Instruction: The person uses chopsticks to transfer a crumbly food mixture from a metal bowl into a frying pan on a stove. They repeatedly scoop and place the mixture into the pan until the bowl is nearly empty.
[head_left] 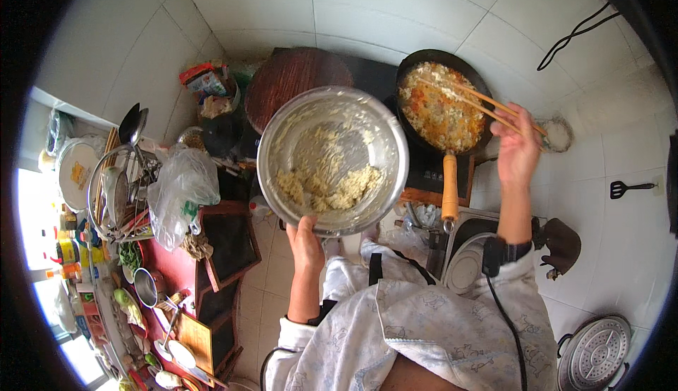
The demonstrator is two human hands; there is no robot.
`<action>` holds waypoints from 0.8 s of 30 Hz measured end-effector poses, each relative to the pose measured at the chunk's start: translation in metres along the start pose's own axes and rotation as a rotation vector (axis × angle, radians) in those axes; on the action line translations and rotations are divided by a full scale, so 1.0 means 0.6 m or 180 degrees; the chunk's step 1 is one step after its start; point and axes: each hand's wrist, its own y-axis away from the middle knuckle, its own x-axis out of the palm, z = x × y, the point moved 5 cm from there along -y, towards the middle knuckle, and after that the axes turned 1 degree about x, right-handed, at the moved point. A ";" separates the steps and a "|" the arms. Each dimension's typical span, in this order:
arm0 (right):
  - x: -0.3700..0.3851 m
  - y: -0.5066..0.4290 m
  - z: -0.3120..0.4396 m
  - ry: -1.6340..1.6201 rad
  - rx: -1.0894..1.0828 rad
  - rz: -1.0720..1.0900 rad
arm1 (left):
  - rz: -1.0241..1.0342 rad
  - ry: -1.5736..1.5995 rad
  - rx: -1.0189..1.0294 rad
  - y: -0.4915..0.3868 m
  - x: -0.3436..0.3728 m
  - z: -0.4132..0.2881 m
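Note:
My left hand (pixel 305 248) grips the near rim of a stainless steel mixing bowl (pixel 332 99), thumb over the edge. Inside the bowl lies a pale, crumbly, dough-like mixture (pixel 352 189), with bits smeared on the walls. Held in my right hand (pixel 516 150) is a pair of wooden chopsticks (pixel 484 104). Their tips reach over the food (pixel 437 110) in a black frying pan (pixel 405 70). That food is orange-red with white crumbs scattered across it. The pan's wooden handle (pixel 449 187) points towards me, and the pan stands on a dark cooktop (pixel 426 171).
Behind the bowl is a round dark wooden board (pixel 296 73). A utensil rack (pixel 114 189) and a plastic bag (pixel 183 195) crowd the left counter, with a small pot (pixel 148 286) and a cutting board (pixel 195 332) nearer me. A sink (pixel 466 264) lies below my right forearm.

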 end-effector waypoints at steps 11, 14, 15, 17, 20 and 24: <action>0.166 0.180 -0.059 0.0842 0.0346 0.1464 | 0.0992 -0.0602 0.0264 0.033 0.065 -0.027; 0.185 0.194 -0.073 0.0829 0.0381 0.1640 | 0.1001 -0.0804 0.0214 0.041 0.061 -0.034; 0.184 0.198 -0.076 0.0744 0.0436 0.1592 | 0.1024 -0.0755 0.0155 0.043 0.059 -0.035; 0.181 0.206 -0.085 0.0613 0.0628 0.1561 | 0.1031 -0.0698 0.0032 0.046 0.055 -0.034; 0.174 0.224 -0.103 0.0355 0.0978 0.1315 | 0.0860 -0.0705 -0.0027 0.048 0.045 -0.039; 0.174 0.253 -0.119 -0.0172 0.1155 0.0886 | 0.0896 -0.0989 0.0374 0.052 0.045 -0.054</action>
